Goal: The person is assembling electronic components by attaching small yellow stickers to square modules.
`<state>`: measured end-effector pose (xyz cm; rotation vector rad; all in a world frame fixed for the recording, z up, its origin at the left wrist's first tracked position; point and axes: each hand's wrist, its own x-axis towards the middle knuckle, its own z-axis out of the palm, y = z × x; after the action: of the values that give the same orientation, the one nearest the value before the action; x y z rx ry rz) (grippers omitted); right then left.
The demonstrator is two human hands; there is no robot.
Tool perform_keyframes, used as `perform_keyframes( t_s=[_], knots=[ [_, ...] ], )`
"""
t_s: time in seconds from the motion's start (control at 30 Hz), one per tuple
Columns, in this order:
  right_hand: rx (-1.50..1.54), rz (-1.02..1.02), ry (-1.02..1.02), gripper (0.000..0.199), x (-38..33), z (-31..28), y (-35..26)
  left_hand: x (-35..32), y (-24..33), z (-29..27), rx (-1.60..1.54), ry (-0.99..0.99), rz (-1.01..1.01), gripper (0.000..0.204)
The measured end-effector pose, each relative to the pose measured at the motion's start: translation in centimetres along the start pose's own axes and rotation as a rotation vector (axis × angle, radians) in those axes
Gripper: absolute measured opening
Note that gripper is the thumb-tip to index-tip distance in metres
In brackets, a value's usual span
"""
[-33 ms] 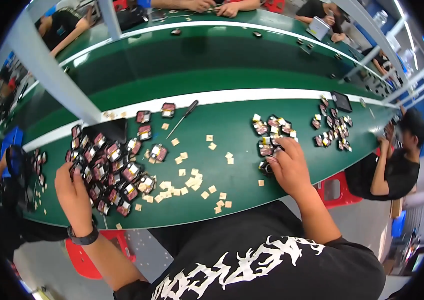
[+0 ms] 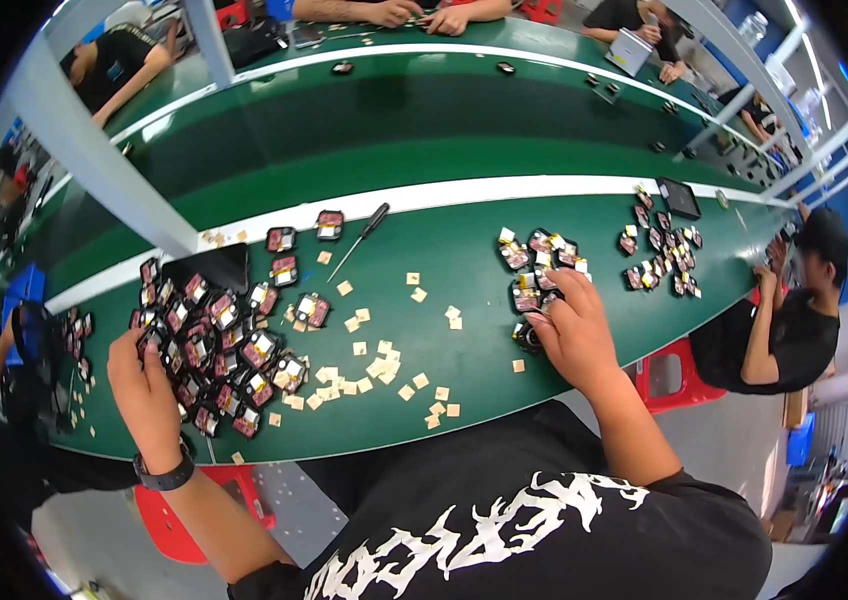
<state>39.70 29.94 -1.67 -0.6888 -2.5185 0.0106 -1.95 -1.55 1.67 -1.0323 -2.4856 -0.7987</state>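
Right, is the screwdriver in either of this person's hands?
No: the screwdriver lies on the green table, away from both the left hand and the right hand.

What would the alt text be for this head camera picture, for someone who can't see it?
At a green table, a person's left hand is at the edge of a large pile of small black-cased units, while the right hand is at a smaller cluster. Pale square pieces lie scattered between, with a screwdriver farther back.
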Motion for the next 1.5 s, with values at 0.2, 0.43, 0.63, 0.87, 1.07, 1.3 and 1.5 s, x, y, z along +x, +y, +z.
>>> perform_keyframes(
  t_s=[0.2,0.43,0.63,0.87,1.07,1.3,1.5],
  knots=[
    [0.169,0.095,-0.037,0.029,0.3,2.3,0.9,1.3,-3.6,2.2,0.063,-0.067,0.091,0.023],
    [0.159,0.028,-0.050,0.024,0.0,3.9,-1.7,-1.9,4.9,2.8,0.082,0.175,0.104,0.036],
    [0.177,-0.006,-0.100,0.022,0.4,3.6,-2.7,-8.9,15.6,5.1,-0.235,-0.141,0.315,0.029],
    [0.153,0.038,-0.029,0.021,0.0,3.5,-2.5,-13.2,19.7,6.9,-0.386,-0.341,0.395,0.017],
    [0.135,0.054,0.040,0.021,-0.7,4.2,-4.5,-13.5,20.9,7.5,-0.446,-0.347,0.505,0.024],
    [0.218,-0.009,-0.008,0.020,-1.2,4.0,-9.1,-14.7,20.5,8.9,-0.565,-0.265,0.515,0.036],
    [0.601,0.053,0.055,0.021,1.0,2.7,-8.0,-14.5,20.1,8.1,-0.454,-0.149,0.439,0.052]
  ],
)
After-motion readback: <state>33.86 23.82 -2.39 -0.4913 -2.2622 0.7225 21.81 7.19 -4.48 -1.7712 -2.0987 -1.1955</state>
